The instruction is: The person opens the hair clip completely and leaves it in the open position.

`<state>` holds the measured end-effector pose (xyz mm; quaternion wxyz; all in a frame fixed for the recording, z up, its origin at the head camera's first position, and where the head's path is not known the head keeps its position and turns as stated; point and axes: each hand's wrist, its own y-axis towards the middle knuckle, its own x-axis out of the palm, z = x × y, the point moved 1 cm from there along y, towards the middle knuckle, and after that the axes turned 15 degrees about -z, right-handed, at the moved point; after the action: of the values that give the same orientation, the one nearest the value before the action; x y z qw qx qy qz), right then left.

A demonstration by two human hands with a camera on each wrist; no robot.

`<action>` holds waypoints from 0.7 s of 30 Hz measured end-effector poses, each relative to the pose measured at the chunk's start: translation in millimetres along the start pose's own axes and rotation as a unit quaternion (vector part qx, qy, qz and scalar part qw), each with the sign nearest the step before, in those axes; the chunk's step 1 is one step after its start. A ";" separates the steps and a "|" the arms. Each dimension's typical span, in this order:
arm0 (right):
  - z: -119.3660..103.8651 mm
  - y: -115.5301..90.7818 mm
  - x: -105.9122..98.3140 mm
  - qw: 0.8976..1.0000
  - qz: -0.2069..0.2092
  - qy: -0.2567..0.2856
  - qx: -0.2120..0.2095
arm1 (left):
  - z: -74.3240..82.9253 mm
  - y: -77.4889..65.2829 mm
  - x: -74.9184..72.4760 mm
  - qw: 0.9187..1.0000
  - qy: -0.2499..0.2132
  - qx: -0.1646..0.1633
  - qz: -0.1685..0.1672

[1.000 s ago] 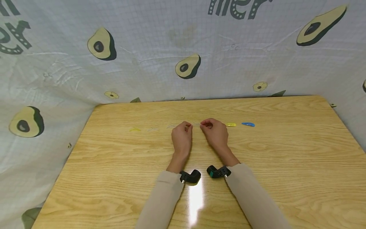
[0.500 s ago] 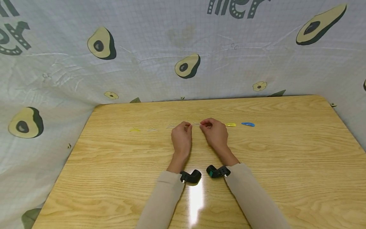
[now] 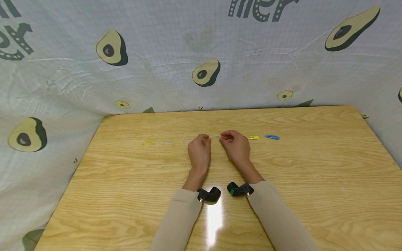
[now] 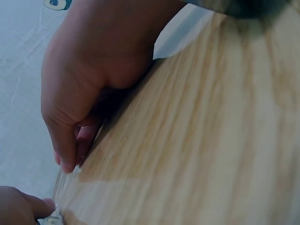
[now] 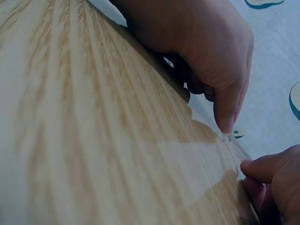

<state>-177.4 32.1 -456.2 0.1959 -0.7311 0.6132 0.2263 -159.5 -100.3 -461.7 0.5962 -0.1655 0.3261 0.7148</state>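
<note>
A thin, pale, see-through strand-like piece (image 3: 215,136) spans the small gap between my two hands, lying low at the tabletop. My left hand (image 3: 199,152) pinches its left end between thumb and forefinger. At the other end, the thumb and fingers of my right hand (image 3: 236,147) pinch it too. Close up in the right wrist view, the piece (image 5: 233,150) looks narrow and clear; its exact kind is hard to tell. Beside my right hand lies a yellow snap hair clip (image 3: 253,137), partly covered, and beyond it a blue snap hair clip (image 3: 272,137).
Left of my hands, in the same row, lie a pale thin piece (image 3: 187,139), another pale one (image 3: 167,142) and a yellow thin piece (image 3: 147,143). The wooden table (image 3: 125,188) meets a patterned cloth (image 3: 163,69) at its back edge.
Both hands keep nearly the same place and grip. The pale piece between them shifts only slightly in shape; the clips and other pieces stay put.
</note>
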 end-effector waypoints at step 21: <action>18.3 -28.2 -74.7 1.000 -0.015 0.015 -0.023 | 54.0 3.1 33.8 0.981 -0.147 0.038 -0.120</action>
<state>-162.2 107.6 -428.4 0.1738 -0.7477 0.5996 0.2264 -162.2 -39.6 -442.4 0.7252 -0.0737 0.2398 0.6412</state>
